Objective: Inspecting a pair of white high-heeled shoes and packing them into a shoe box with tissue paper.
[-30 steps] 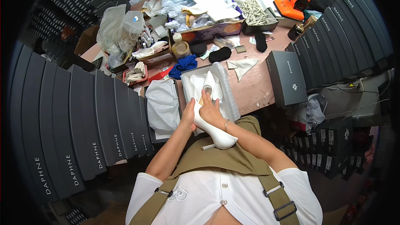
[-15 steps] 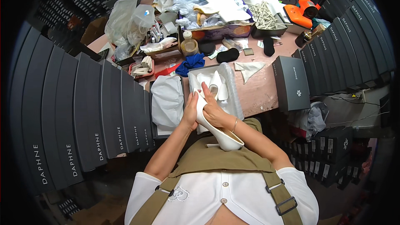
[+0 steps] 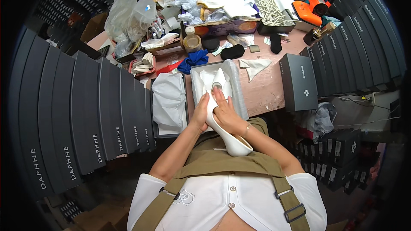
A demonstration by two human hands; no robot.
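A white high-heeled shoe (image 3: 233,143) lies tilted between my hands, its toe away from me and its heel end by my lap. My left hand (image 3: 199,114) is closed along the shoe's left side near the toe. From the right, my right hand (image 3: 229,117) grips the shoe by its opening, with some fingers stretched forward beside the toe. Beyond them is a box with translucent wrapping (image 3: 239,87) and a second white shoe (image 3: 220,77) in it. The fingertips of my right hand overlap that shoe in view; I cannot tell whether they touch it.
A box with white tissue paper (image 3: 169,98) stands to the left. Blue cloth (image 3: 192,61), white cloth (image 3: 254,66) and black pads (image 3: 232,51) lie on the pink table (image 3: 265,94). Dark shoe boxes (image 3: 85,115) line the left; another box (image 3: 299,81) stands right.
My right hand's fingers have tipped forward and lower along the shoe. The held shoe has shifted slightly and its toe is now more covered by my hands. The view has moved a little.
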